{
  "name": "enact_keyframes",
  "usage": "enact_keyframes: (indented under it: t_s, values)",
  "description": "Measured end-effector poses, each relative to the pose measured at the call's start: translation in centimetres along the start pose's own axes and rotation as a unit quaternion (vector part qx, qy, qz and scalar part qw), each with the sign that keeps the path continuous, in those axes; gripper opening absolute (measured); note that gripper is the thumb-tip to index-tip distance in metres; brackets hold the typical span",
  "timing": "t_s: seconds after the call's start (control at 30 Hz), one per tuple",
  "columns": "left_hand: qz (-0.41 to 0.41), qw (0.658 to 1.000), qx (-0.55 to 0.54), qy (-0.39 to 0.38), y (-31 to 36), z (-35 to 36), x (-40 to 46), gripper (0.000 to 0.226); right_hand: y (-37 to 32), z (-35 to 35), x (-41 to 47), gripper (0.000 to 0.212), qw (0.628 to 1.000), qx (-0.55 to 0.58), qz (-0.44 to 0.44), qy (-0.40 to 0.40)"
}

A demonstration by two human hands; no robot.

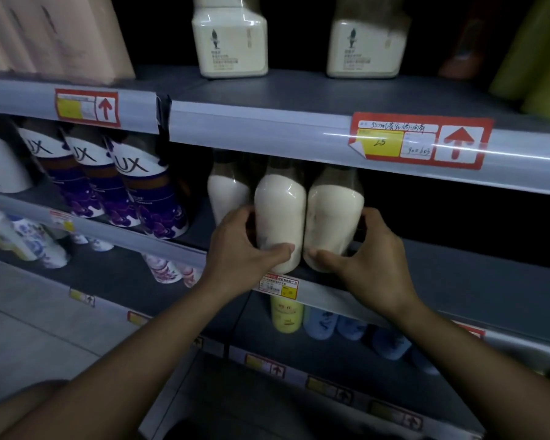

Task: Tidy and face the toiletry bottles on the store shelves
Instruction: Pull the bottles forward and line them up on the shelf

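Left hand (238, 246): fingers and thumb curled round the middle cream bottle (280, 214) | Right hand (367, 249): gripping the right cream bottle (334, 214) | Bottles: upright, touching, at the front edge of the middle shelf (458, 274) | Third cream bottle (226, 195): just behind, left | Purple bottles (146, 198): further left.

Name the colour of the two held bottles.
Creamy white bottles, with darker clear tops; head view.
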State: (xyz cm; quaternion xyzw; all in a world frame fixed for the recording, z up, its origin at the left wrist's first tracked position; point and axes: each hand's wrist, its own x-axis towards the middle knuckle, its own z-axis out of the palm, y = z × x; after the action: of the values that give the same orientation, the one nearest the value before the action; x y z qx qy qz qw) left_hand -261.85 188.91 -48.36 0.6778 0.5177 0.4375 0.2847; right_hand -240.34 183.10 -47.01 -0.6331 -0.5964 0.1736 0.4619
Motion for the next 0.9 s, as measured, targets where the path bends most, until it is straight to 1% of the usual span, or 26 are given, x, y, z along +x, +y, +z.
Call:
enact_keyframes:
  t_s: [0.1,0.2,0.27,0.4,0.57,0.77,0.9]
  values:
    - [-0.006,1.0,-0.004,0.014,-0.1,0.9,0.2,0.063,0.8,0.6,0.4,0.071,1.0,-0.002,0.007,0.01]
    - [-0.023,0.999,-0.016,0.021,-0.2,1.6,0.1,0.057,1.8,1.3,0.2,0.076,1.0,-0.001,0.018,0.013]
    - [-0.028,0.999,-0.023,0.019,-0.2,1.8,0.1,0.061,2.4,1.6,0.0,0.081,1.0,0.002,0.023,0.015]
    - [-0.024,0.999,-0.019,0.017,0.1,1.7,0.0,0.074,2.9,1.8,-0.1,0.084,1.0,-0.003,0.019,0.02]
    - [-0.02,1.0,-0.002,0.02,0.2,1.8,-0.2,0.063,3.0,1.8,0.0,0.083,1.0,-0.012,0.016,0.02]
    - [-0.02,1.0,-0.004,0.02,-0.3,1.9,-0.2,0.075,2.8,2.0,0.0,0.087,1.0,-0.018,0.008,0.015]
    - [-0.011,1.0,0.011,0.023,-0.6,2.1,-0.3,0.067,2.8,2.1,0.0,0.087,1.0,-0.027,0.003,0.014]
